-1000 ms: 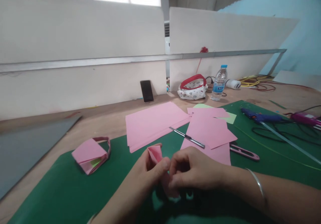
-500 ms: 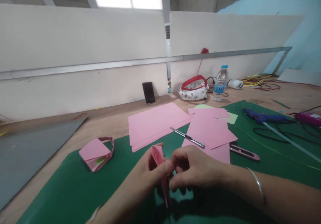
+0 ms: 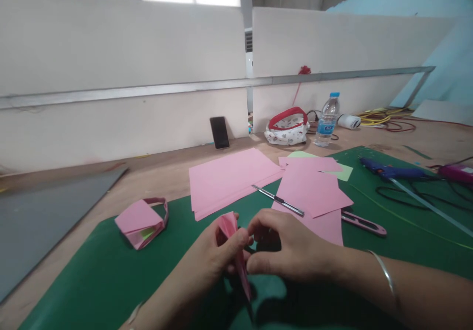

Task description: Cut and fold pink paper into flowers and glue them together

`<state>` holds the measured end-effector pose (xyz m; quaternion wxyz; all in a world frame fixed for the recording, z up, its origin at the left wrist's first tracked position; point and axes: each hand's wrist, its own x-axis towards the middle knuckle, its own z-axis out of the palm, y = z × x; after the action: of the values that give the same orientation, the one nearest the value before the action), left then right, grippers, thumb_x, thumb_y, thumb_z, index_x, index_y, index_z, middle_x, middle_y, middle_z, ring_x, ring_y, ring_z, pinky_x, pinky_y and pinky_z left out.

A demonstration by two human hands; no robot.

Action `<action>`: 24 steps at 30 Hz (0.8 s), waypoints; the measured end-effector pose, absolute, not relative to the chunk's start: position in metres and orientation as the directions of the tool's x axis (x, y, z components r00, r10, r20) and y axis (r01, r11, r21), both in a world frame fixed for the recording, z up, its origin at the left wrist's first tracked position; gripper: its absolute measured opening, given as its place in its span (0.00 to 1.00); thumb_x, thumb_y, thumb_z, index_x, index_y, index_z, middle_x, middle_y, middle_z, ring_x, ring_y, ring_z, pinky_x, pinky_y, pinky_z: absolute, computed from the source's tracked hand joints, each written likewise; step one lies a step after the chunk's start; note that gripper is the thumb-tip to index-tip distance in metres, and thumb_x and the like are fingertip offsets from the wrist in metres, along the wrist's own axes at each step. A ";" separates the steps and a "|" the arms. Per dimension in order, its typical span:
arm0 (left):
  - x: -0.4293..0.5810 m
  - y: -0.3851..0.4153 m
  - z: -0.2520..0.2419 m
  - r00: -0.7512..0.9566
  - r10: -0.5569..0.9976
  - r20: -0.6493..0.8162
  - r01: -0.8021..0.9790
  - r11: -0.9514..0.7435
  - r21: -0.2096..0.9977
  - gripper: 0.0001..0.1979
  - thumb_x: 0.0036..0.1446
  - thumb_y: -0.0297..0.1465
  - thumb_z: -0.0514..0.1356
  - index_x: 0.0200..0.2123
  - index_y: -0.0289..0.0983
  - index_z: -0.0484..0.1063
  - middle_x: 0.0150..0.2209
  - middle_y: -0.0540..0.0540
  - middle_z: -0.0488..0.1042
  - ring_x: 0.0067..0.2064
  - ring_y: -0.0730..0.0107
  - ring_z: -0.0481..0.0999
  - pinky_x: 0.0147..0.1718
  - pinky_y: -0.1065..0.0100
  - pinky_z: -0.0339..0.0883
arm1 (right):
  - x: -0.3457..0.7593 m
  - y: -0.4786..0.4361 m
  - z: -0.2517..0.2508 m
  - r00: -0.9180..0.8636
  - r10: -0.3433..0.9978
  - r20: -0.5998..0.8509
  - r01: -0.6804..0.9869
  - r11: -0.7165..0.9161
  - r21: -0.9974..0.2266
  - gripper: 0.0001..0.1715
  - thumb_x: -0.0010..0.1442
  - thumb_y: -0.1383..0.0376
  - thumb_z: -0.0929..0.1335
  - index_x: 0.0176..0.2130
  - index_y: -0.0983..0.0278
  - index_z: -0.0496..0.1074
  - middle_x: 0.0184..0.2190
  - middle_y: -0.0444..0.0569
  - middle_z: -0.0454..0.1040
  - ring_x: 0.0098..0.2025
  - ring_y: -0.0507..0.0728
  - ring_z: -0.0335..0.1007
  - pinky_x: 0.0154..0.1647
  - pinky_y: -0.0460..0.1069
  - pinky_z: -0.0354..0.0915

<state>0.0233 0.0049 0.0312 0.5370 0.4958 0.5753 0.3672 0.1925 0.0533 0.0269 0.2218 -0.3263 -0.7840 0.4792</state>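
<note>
My left hand (image 3: 218, 246) is closed on a folded piece of pink paper (image 3: 242, 276), its thumb pressed over the paper's upper part. The piece is narrow and creased, fanning out at the top and tapering to a point below. My right hand (image 3: 286, 241) is close on the right side of it, fingers curved, with a gap between thumb and forefinger. Whether its fingertips touch the paper cannot be made out. To the left, a small pink folded paper bag (image 3: 138, 219) with a strap handle and a green inside lies on the green cutting mat (image 3: 92, 276).
Pink paper sheets (image 3: 232, 180) lie beyond my hands, a craft knife (image 3: 279, 200) across them. A pink-handled cutter (image 3: 364, 223) and a blue glue gun (image 3: 391, 171) are at right. A phone (image 3: 219, 133), pouch (image 3: 288, 128) and water bottle (image 3: 327, 120) stand behind.
The thumb and forefinger of my right hand have spread farther apart beside the folded paper. My left hand keeps its hold. The view has shifted slightly.
</note>
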 end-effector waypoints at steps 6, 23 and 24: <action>0.029 -0.001 0.035 0.226 0.958 -0.174 0.094 0.157 0.983 0.13 0.54 0.42 0.59 0.31 0.37 0.71 0.27 0.50 0.73 0.32 0.66 0.72 0.36 0.65 0.65 | 0.194 0.051 0.028 -0.707 0.706 0.032 0.235 0.278 -0.932 0.18 0.43 0.61 0.75 0.33 0.64 0.69 0.28 0.41 0.68 0.29 0.49 0.62 0.27 0.43 0.59; 0.007 0.003 0.035 0.096 0.917 -0.386 -0.167 0.397 0.902 0.17 0.49 0.24 0.57 0.43 0.36 0.76 0.37 0.44 0.81 0.36 0.62 0.77 0.38 0.64 0.67 | 0.202 0.078 0.013 -0.829 0.452 0.329 0.147 0.745 -0.651 0.32 0.58 0.79 0.58 0.58 0.56 0.63 0.41 0.49 0.70 0.41 0.54 0.65 0.43 0.51 0.63; 0.005 0.003 0.033 0.095 0.915 -0.391 -0.176 0.402 0.899 0.17 0.49 0.24 0.57 0.44 0.35 0.76 0.38 0.44 0.80 0.37 0.61 0.77 0.39 0.64 0.67 | 0.202 0.079 0.013 -0.844 0.408 0.349 0.137 0.792 -0.595 0.29 0.59 0.79 0.58 0.55 0.58 0.66 0.45 0.51 0.69 0.44 0.55 0.65 0.45 0.51 0.63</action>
<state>0.0052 0.0033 0.0330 0.6511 0.3513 0.5264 0.4190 0.2022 0.0788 0.0129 0.2369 -0.1485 -0.9164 0.2863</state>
